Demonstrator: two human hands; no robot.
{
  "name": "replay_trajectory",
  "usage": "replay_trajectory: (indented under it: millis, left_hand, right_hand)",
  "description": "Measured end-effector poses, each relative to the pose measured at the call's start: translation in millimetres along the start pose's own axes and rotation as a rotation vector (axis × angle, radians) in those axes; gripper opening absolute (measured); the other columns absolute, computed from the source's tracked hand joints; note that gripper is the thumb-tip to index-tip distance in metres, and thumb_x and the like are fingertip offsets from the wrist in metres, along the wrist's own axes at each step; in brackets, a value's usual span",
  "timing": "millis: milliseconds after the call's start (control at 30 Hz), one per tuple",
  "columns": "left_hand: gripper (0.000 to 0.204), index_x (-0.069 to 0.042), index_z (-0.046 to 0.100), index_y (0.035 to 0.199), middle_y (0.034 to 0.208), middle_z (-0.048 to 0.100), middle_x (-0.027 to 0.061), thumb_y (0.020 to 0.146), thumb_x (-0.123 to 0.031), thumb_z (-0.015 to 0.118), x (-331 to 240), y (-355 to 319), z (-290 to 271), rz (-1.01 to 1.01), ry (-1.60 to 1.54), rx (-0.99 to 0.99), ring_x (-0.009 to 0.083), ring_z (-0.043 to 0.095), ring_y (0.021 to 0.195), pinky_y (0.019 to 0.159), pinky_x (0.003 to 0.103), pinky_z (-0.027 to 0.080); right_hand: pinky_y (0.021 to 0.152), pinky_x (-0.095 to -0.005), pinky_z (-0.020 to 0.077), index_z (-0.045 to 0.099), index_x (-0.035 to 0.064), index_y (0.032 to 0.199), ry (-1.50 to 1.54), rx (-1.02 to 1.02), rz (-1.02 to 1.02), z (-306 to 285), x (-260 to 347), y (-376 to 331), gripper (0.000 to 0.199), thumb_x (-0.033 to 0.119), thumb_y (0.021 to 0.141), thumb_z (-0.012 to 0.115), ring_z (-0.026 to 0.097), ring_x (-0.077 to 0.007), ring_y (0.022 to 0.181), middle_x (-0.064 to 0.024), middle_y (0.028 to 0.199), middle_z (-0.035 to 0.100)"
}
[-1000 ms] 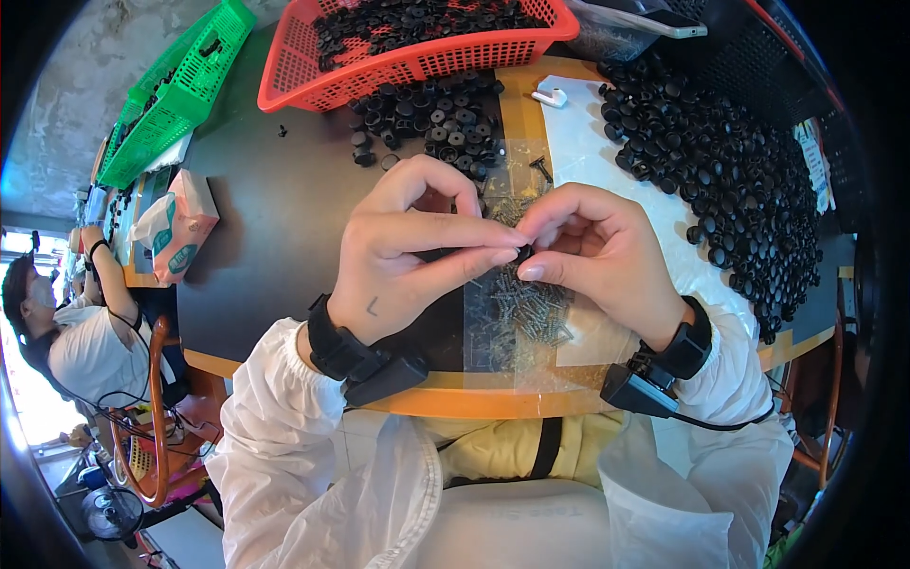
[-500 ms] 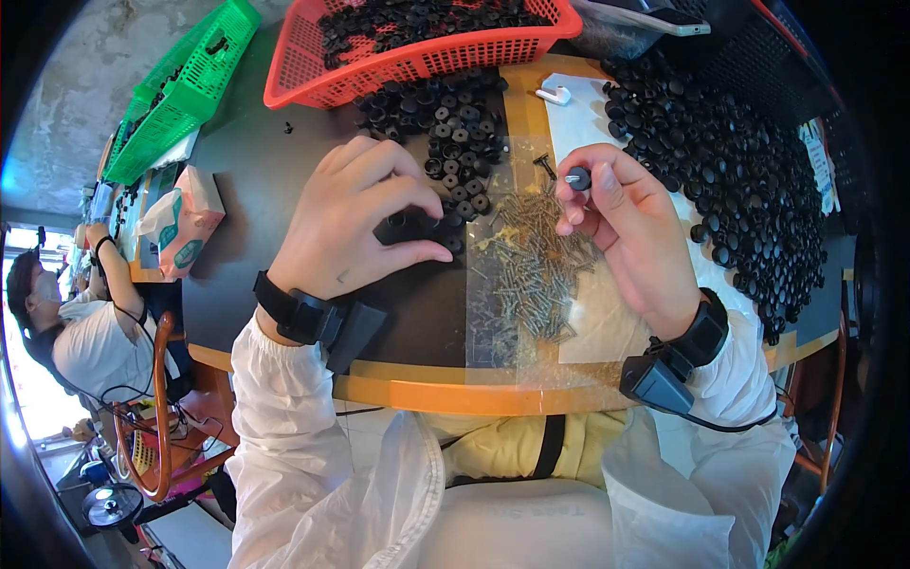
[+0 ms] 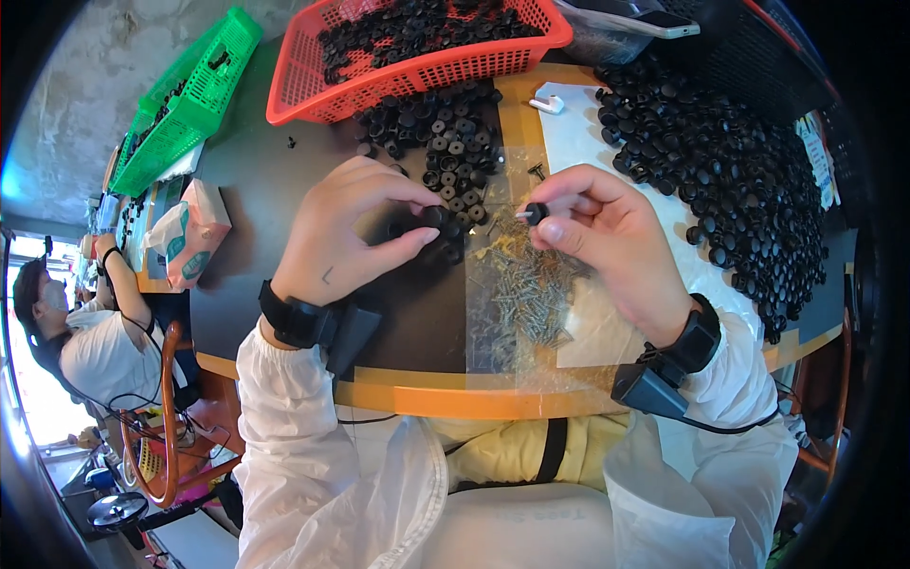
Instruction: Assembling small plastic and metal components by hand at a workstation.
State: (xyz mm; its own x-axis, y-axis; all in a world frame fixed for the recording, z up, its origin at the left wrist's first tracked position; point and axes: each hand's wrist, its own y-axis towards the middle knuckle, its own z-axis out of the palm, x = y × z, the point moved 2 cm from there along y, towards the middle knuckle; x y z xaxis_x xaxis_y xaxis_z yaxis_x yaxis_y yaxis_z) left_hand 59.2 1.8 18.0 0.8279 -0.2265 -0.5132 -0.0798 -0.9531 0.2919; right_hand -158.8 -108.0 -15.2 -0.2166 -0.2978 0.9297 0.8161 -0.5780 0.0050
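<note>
Over the near middle of the table, my left hand (image 3: pixel 346 232) pinches a small black round cap (image 3: pixel 435 218) between thumb and fingertips. A short way to its right, my right hand (image 3: pixel 616 242) grips a black knob with a screw (image 3: pixel 536 213), the metal shank pointing left toward the cap. The two pieces are apart. Beneath and between my hands lies a heap of loose screws (image 3: pixel 533 302) on a clear plastic sheet. Just beyond my left fingertips spreads a pile of black round pieces (image 3: pixel 455 147), some with centre holes.
A red basket (image 3: pixel 417 76) of black parts stands at the back. Many black caps (image 3: pixel 720 180) cover a white sheet at right. A white earbud (image 3: pixel 546 103) and a phone (image 3: pixel 668 27) lie farther back. Leftward are a tissue pack (image 3: pixel 201 228), a green basket (image 3: pixel 194 123) and a seated person (image 3: pixel 104 351).
My left fingers have closed on a black cap from the pile's near side. My right hand has brought the knob with the screw leftward and slightly down, closer to my left.
</note>
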Motion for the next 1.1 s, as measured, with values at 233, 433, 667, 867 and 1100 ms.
replay_trajectory:
  millis: [233, 433, 667, 867, 1100]
  left_hand:
    - [0.031, -0.003, 0.069, 0.1, 0.093, 0.066, 0.0064, 0.071, -0.007, 0.078, -17, -5, 28, -0.147, -0.54, -0.128, 0.0143, 0.062, 0.082, 0.077, 0.027, 0.049]
    - [0.029, -0.006, 0.071, 0.099, 0.086, 0.068, 0.004, 0.071, -0.008, 0.079, -17, 1, 36, -0.076, -0.494, -0.135, 0.0138, 0.057, 0.076, 0.07, 0.026, 0.047]
    - [0.029, -0.006, 0.072, 0.099, 0.082, 0.07, 0.0031, 0.07, -0.009, 0.079, -16, 1, 36, -0.06, -0.442, -0.116, 0.0141, 0.056, 0.075, 0.069, 0.027, 0.046]
    - [0.03, -0.006, 0.073, 0.099, 0.082, 0.07, 0.0035, 0.069, -0.009, 0.08, -16, 1, 37, -0.031, -0.436, -0.115, 0.0143, 0.057, 0.074, 0.069, 0.028, 0.046]
    - [0.03, -0.006, 0.073, 0.098, 0.082, 0.07, 0.0041, 0.07, -0.008, 0.079, -22, 2, 35, -0.015, -0.371, -0.114, 0.0143, 0.057, 0.072, 0.068, 0.028, 0.046]
  right_hand:
    - [0.079, -0.0215, 0.0501, 0.063, 0.0017, 0.102, -0.135, 0.027, -0.074, 8, -1, -4, 0.02, 0.001, 0.083, 0.07, 0.06, -0.0056, 0.084, 0.0005, 0.092, 0.063]
    - [0.073, -0.0211, 0.0499, 0.065, 0.0014, 0.097, -0.22, 0.011, -0.107, 6, -1, -4, 0.018, 0.002, 0.081, 0.072, 0.058, -0.0059, 0.079, 0.0005, 0.088, 0.062]
    - [0.073, -0.0223, 0.0511, 0.065, 0.0008, 0.097, -0.286, 0.006, -0.151, 10, -1, -4, 0.017, 0.003, 0.081, 0.072, 0.059, -0.0069, 0.079, -0.0006, 0.088, 0.063]
    - [0.075, -0.0233, 0.0519, 0.065, 0.0005, 0.096, -0.317, 0.0, -0.164, 10, 0, -5, 0.017, 0.003, 0.08, 0.072, 0.059, -0.0074, 0.079, -0.0013, 0.088, 0.063]
    - [0.075, -0.0236, 0.0523, 0.065, 0.0001, 0.095, -0.326, -0.028, -0.184, 11, 1, -5, 0.018, 0.001, 0.079, 0.073, 0.059, -0.0078, 0.079, -0.002, 0.088, 0.063]
